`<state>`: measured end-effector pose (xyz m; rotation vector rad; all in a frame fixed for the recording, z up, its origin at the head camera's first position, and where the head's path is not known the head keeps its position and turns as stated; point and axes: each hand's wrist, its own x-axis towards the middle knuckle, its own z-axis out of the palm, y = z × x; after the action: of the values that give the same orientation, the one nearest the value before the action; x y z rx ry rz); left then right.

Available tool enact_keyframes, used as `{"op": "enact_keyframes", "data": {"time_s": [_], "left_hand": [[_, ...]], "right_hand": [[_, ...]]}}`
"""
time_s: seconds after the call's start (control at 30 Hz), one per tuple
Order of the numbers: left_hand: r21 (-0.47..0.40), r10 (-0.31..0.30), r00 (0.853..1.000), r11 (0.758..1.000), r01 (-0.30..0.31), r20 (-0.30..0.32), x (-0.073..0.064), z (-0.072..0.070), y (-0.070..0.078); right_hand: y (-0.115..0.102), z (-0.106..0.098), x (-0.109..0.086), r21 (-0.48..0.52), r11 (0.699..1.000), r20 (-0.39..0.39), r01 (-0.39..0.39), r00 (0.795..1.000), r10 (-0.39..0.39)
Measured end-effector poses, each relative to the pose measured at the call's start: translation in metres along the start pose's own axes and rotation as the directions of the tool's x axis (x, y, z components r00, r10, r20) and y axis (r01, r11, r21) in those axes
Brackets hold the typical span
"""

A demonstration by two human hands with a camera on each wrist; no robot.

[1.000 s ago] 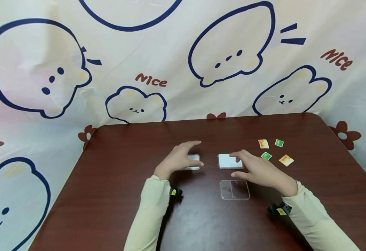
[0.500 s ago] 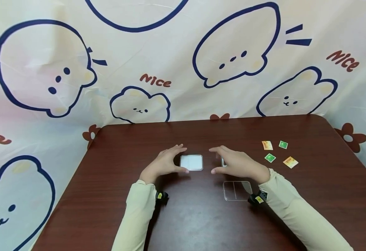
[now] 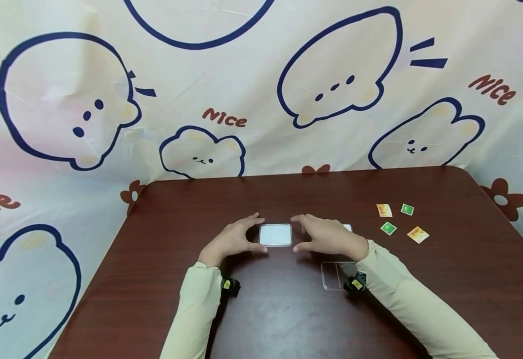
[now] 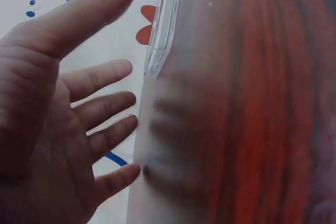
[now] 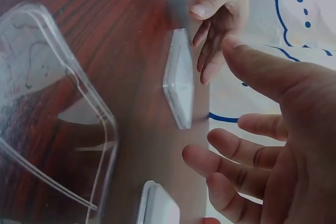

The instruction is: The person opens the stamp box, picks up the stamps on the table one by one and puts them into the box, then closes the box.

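While flanking a clear-rimmed white case [image 3: 275, 235] with left hand [image 3: 231, 241] and right hand [image 3: 332, 237], shown with fingers loosely spread, thumbs well apart, gripping nothing. Set flat on the table [image 3: 176, 212], short of the far edge, nearer the far left corner than the far right. Likely light, stiff and slick, possibly brittle along the rim. Best pinched by the short sides, sparing the flat top.
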<state>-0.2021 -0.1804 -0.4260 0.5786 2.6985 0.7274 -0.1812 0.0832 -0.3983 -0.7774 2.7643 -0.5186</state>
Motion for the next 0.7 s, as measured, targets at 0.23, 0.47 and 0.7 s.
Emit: {"op": "enact_keyframes", "data": {"time_s": [0.23,0.47,0.7], "left_hand": [[0.056,-0.004,1.0,0.998,0.004,0.006,0.001,0.001,-0.001],[0.063,0.002,1.0,0.998,-0.002,0.004,0.002,0.002,-0.004],[0.053,0.021,0.999,0.998,-0.019,-0.034,0.004,0.005,-0.011]], "right_hand": [[0.001,0.011,0.012,0.0,1.0,0.033,-0.027,0.999,0.027],[0.005,0.021,0.022,-0.042,0.998,0.039,-0.048,0.998,0.05],[0.002,0.023,0.029,-0.07,0.996,0.044,-0.047,0.998,0.05]]}}
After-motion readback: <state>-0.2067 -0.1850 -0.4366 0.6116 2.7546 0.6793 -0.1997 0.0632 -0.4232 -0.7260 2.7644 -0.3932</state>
